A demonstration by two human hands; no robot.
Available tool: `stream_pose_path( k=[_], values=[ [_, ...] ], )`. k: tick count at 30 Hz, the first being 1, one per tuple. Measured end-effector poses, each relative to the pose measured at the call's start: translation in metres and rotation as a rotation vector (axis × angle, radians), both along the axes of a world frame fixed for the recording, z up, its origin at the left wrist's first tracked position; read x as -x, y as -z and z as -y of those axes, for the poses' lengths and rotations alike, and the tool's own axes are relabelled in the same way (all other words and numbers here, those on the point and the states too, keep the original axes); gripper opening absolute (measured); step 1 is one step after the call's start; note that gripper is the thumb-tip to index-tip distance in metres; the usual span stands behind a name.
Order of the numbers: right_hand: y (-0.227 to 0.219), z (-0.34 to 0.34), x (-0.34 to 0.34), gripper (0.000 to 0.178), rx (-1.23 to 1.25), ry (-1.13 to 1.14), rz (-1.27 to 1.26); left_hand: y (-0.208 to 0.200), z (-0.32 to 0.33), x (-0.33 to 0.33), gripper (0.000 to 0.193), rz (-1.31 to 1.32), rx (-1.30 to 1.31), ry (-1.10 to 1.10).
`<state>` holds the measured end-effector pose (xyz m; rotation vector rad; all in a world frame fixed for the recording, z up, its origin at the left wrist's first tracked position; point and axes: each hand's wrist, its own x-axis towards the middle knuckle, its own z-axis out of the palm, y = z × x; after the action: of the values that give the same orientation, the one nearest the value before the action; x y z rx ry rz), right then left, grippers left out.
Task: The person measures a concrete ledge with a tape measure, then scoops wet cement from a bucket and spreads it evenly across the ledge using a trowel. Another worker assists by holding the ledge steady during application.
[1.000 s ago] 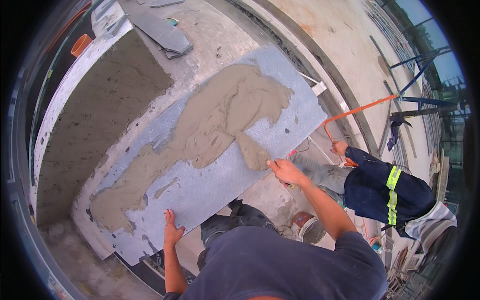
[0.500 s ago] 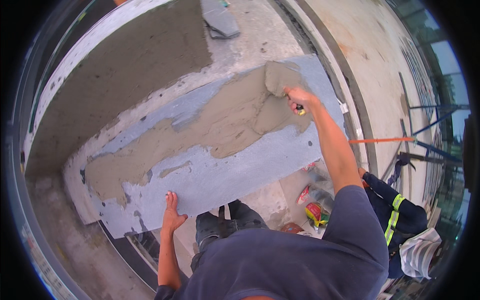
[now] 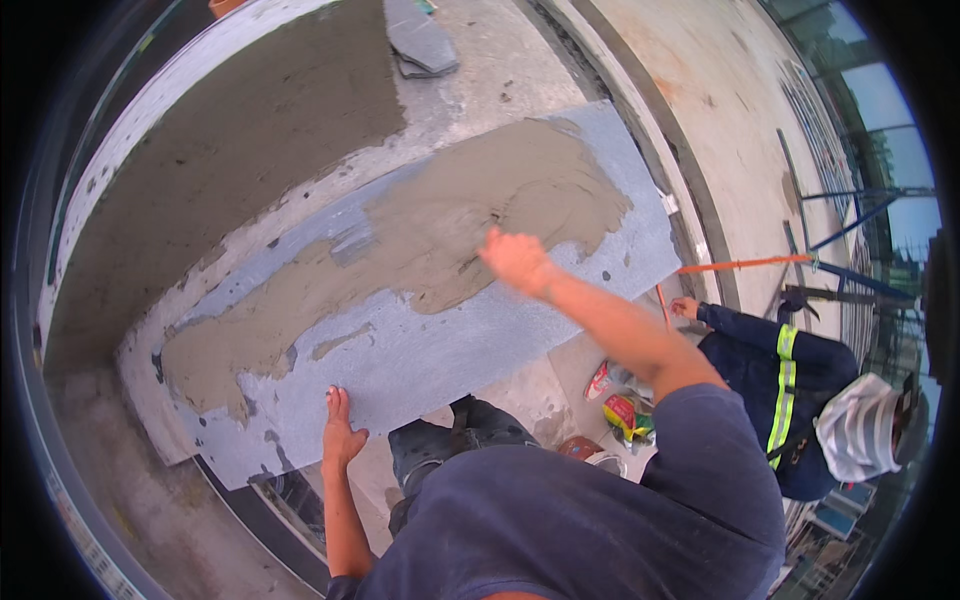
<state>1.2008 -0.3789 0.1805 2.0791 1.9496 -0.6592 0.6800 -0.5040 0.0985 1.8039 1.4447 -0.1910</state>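
A long blue-grey stone slab (image 3: 450, 345) lies in front of me, with wet grey mortar (image 3: 300, 290) spread unevenly over much of its top. My right hand (image 3: 515, 260) is closed over the middle of the mortar, gripping a trowel whose blade is smeared by motion and hard to tell from the mortar. My left hand (image 3: 343, 425) rests on the slab's near edge, its fingers stretched flat on the bare stone and the thumb apart.
A mortar-coated wall (image 3: 240, 140) rises at the left. Thin grey slate pieces (image 3: 422, 40) lie beyond the slab. To the right, a co-worker in a dark jacket with reflective stripes (image 3: 785, 390) bends near an orange bar (image 3: 745, 264). A red-yellow bag (image 3: 628, 418) lies beside me.
My right hand has swept the trowel left and nearer, from the slab's far right to its middle, spreading the mortar clump flatter. My left hand stays put. The co-worker's hand has reached further left.
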Motion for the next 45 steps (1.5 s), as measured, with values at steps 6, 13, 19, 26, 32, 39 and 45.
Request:
stream_pose_path(
  k=[6,13,19,26,32,39,45],
  values=[
    [0.011,-0.001,-0.174,0.041,-0.083,0.342,0.216,-0.002,0.001,0.002,0.115,0.010,-0.029,0.067],
    [0.035,-0.015,-0.271,0.045,-0.145,0.418,0.235,-0.015,-0.006,-0.004,0.118,-0.027,0.008,0.102],
    [0.012,-0.030,-0.288,0.050,0.084,0.608,0.014,-0.008,-0.008,0.003,0.116,-0.007,-0.027,0.149],
    [-0.017,0.084,-0.266,0.052,0.168,0.934,-0.633,-0.015,-0.002,0.014,0.118,0.040,0.026,0.110],
    [0.008,0.121,-0.209,0.042,0.124,1.256,-0.903,-0.013,-0.006,0.008,0.121,0.020,0.039,0.146],
    [0.002,0.104,-0.061,0.040,0.309,0.989,-0.921,0.001,0.010,0.019,0.124,0.065,-0.052,0.100],
    [0.038,0.079,0.102,0.058,0.262,0.689,-0.781,-0.004,0.001,0.025,0.121,0.072,0.019,0.102]
  ],
)
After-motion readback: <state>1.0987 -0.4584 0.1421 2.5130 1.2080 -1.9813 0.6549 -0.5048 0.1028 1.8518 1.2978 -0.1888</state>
